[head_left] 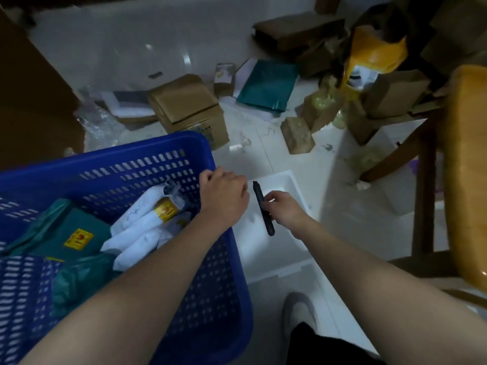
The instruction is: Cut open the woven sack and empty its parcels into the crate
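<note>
A blue slotted plastic crate [147,164] fills the lower left of the head view. Inside it lie teal parcels [66,233] with yellow stickers and white wrapped parcels [142,233]. My left hand [224,196] rests curled on the crate's right rim. Just to its right, my right hand [284,209] holds a slim black cutter [263,206], its tip pointing away from me, over a white foam tray [276,248] on the floor. No woven sack can be made out.
Cardboard boxes [189,106], a teal mailer [266,85], a yellow bag [374,56] and bubble wrap [97,122] litter the white tiled floor beyond. A wooden chair [427,164] stands at right. My shoe [300,312] is near the tray.
</note>
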Action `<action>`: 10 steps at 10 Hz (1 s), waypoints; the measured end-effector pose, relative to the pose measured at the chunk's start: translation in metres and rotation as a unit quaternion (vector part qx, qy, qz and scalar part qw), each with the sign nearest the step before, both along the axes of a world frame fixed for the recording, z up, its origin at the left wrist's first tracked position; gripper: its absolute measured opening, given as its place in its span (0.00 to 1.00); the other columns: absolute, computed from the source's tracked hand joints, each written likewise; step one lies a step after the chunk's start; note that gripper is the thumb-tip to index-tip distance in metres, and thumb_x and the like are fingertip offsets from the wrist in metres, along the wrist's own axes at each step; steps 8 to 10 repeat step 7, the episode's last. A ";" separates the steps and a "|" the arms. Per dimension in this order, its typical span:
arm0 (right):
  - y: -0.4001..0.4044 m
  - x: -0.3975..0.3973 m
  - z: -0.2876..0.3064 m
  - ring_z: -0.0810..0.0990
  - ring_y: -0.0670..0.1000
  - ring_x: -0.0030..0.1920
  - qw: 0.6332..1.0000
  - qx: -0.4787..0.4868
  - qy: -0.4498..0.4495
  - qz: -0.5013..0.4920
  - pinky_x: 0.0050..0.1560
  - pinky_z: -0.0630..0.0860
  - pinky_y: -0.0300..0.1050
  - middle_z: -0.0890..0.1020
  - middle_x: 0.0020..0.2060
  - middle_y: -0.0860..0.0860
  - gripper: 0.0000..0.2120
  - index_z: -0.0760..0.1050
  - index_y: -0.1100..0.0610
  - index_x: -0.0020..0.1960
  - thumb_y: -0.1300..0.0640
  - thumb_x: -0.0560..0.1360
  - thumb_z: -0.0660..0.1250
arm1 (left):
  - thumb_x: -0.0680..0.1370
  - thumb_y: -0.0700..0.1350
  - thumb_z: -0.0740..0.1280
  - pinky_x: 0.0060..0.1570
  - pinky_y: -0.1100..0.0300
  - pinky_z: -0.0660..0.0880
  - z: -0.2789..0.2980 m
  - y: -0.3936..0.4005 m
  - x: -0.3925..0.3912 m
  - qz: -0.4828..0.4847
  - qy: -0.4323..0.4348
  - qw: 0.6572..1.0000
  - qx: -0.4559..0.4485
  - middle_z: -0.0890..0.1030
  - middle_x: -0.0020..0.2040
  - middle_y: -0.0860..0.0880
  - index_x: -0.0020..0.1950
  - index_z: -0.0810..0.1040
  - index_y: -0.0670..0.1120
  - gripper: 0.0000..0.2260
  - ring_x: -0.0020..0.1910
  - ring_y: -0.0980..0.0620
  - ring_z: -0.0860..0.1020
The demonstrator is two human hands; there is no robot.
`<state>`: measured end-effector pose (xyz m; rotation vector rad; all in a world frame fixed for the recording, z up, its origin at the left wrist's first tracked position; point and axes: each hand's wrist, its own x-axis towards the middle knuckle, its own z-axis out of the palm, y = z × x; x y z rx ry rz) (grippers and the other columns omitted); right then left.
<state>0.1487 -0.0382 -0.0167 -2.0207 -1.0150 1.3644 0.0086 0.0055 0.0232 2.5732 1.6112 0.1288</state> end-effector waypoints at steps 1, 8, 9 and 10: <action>0.011 0.008 -0.037 0.74 0.52 0.37 1.000 -0.031 -0.002 0.005 0.36 0.68 0.41 0.76 0.39 0.53 0.02 0.74 0.59 0.47 0.63 0.75 0.63 | 0.76 0.48 0.62 0.56 0.51 0.58 -0.011 0.009 0.003 0.031 0.063 0.997 0.008 0.80 0.49 0.54 0.49 0.81 0.53 0.08 0.57 0.50 0.71; 0.017 -0.008 -0.117 0.68 0.53 0.43 0.993 -0.101 0.053 -0.033 0.35 0.61 0.42 0.70 0.43 0.57 0.11 0.74 0.71 0.49 0.62 0.76 0.61 | 0.73 0.45 0.64 0.58 0.48 0.58 -0.018 0.009 0.005 0.015 0.120 0.992 0.026 0.79 0.47 0.54 0.47 0.83 0.52 0.09 0.57 0.49 0.70; 0.017 -0.008 -0.117 0.68 0.53 0.43 0.993 -0.101 0.053 -0.033 0.35 0.61 0.42 0.70 0.43 0.57 0.11 0.74 0.71 0.49 0.62 0.76 0.61 | 0.73 0.45 0.64 0.58 0.48 0.58 -0.018 0.009 0.005 0.015 0.120 0.992 0.026 0.79 0.47 0.54 0.47 0.83 0.52 0.09 0.57 0.49 0.70; 0.017 -0.008 -0.117 0.68 0.53 0.43 0.993 -0.101 0.053 -0.033 0.35 0.61 0.42 0.70 0.43 0.57 0.11 0.74 0.71 0.49 0.62 0.76 0.61 | 0.73 0.45 0.64 0.58 0.48 0.58 -0.018 0.009 0.005 0.015 0.120 0.992 0.026 0.79 0.47 0.54 0.47 0.83 0.52 0.09 0.57 0.49 0.70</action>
